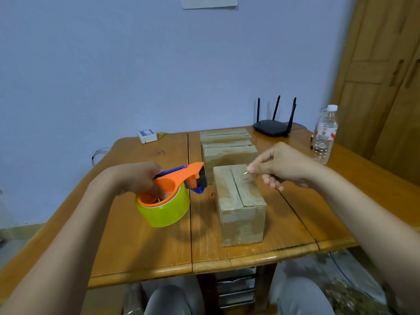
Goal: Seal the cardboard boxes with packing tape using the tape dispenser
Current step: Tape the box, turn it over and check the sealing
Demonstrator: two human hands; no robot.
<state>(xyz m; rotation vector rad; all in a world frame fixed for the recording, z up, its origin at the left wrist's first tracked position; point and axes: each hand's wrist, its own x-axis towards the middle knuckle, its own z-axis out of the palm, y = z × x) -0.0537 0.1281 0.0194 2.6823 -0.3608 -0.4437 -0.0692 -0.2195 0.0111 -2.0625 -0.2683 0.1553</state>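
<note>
An orange and blue tape dispenser (179,178) carrying a yellow-green tape roll (164,211) is gripped by my left hand (136,180), held above the wooden table (145,242) just left of the nearest cardboard box (241,214). That box lies lengthwise with its top seam showing. My right hand (284,165) hovers over the box's far end, thumb and forefinger pinched together, seemingly on a thin clear tape end that is hard to make out. Two more cardboard boxes (229,153) (223,134) stand in a row behind it.
A black router (271,128) with several antennas sits at the table's back right. A clear water bottle (325,135) stands at the right edge. A small white box (147,135) rests at the back left. A wooden door (381,76) is on the right.
</note>
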